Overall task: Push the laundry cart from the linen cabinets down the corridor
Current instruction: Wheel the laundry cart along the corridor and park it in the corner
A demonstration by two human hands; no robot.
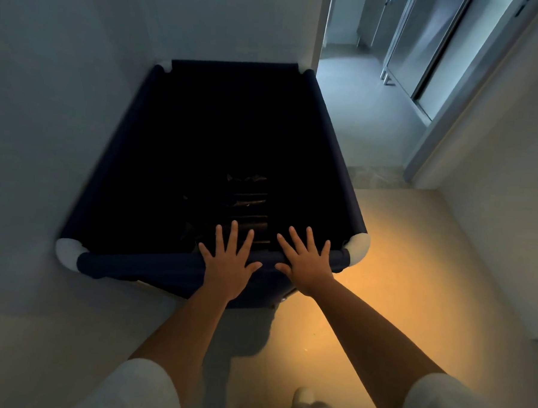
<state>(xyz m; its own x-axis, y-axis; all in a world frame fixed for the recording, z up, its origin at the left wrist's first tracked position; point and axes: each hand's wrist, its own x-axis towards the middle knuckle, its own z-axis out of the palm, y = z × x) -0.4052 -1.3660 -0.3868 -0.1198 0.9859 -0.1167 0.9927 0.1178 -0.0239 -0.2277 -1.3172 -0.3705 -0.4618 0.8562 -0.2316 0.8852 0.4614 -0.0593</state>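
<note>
Dim all round. A warm amber pool glows on the floor [365, 302] at right, while cooler daylight fills the corridor [361, 84] ahead. The cart [202, 138] interior is nearly black. Walls bow at the edges; the cart's left rim smears softly.

laundry cart [177, 261] interior: too dark | wheels: hidden | shoe [304, 396]: partly cut off

Pale smooth floor [384, 241] is carrying the dark laundry cart [140, 262], which is sitting hard against the left wall; a warm glow is pooling near right.
</note>
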